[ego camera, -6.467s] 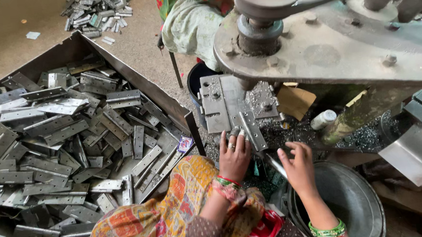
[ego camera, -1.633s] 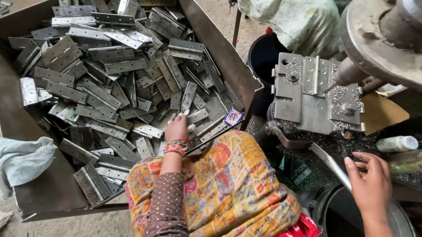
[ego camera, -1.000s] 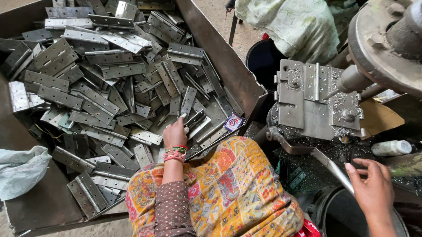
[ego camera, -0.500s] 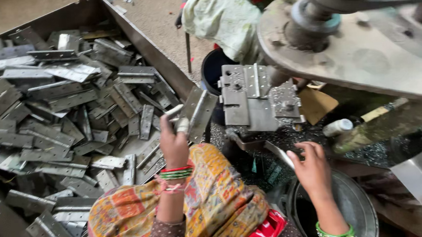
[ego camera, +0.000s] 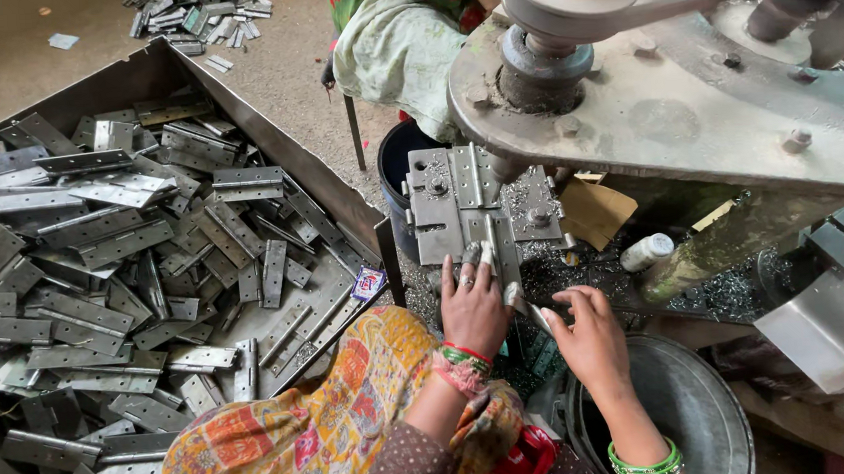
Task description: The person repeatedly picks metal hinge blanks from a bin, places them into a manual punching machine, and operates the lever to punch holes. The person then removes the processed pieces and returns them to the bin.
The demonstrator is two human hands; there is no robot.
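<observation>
A: Right hand [ego camera: 591, 339]?
B: Fingers curled, pinching a small metal piece [ego camera: 526, 307], the round metal basin [ego camera: 697, 416] just below it.
A: Left hand [ego camera: 472, 303]?
B: Just left of the right, fingers together, pressing a hinge [ego camera: 491, 245] flat on the jig plate [ego camera: 435, 211].
A: Farther out?
B: Drill machine [ego camera: 672, 97] above; hinge-filled tray [ego camera: 143, 259] far left.

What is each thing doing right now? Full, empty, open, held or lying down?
Left hand: pressing a hinge plate upright onto the jig.
Right hand: pinching a small metal piece.
Metal tray: heaped with loose hinge plates.
Small white bottle: lying on its side.
Steel bowl: contents hidden.
</observation>
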